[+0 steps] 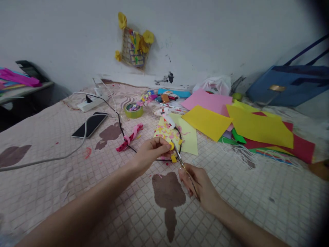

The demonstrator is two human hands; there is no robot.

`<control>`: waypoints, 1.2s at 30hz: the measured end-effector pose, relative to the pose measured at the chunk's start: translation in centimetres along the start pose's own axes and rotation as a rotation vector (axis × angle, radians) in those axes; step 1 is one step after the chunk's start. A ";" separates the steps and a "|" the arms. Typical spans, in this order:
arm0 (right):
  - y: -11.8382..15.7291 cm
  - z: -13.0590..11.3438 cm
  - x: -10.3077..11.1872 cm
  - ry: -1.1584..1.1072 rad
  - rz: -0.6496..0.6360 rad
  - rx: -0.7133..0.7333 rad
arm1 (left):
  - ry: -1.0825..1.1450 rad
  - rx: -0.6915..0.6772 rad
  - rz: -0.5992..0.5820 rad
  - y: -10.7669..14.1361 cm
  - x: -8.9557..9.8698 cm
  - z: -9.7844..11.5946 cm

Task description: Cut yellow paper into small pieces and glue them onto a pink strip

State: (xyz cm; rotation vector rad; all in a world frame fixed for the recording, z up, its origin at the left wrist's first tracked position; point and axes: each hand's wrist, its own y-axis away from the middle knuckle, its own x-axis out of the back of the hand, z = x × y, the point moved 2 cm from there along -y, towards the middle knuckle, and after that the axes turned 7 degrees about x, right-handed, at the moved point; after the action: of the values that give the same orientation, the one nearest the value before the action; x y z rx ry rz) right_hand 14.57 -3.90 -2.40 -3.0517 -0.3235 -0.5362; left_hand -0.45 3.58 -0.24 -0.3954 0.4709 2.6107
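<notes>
My left hand (151, 151) pinches the yellow piece (171, 146) at its fingertips, seemingly leaving an edge free for the scissors (177, 155). My right hand (203, 185) has its fingers curled round the handles, blades angled up to the piece. Beyond, scraps (166, 131) lie on paper (189, 139), perhaps to gather them.

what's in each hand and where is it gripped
The right hand holds scissors by the handles; the left hand pinches a yellow piece, exact spot unclear.
</notes>
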 end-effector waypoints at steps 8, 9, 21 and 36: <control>0.3 0.3 -0.1 -0.026 -0.001 -0.052 | -0.041 0.021 -0.025 -0.2 0.5 0.1; 0.3 0.4 -0.2 -0.046 -0.002 -0.059 | -0.047 0.022 -0.025 -0.2 0.6 0.2; -0.8 -0.3 1.2 -0.267 0.073 -0.079 | -0.269 0.052 -0.143 0.5 -0.3 0.2; -1.2 -0.6 2.0 -0.199 0.073 0.007 | -0.422 -0.066 -0.165 1.1 -1.4 -0.7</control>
State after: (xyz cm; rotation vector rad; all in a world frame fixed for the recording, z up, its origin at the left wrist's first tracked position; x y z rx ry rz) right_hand 15.99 -2.37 -1.13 -3.1010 -0.2161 -0.2276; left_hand 0.41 1.86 -0.13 0.0971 0.1988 2.4588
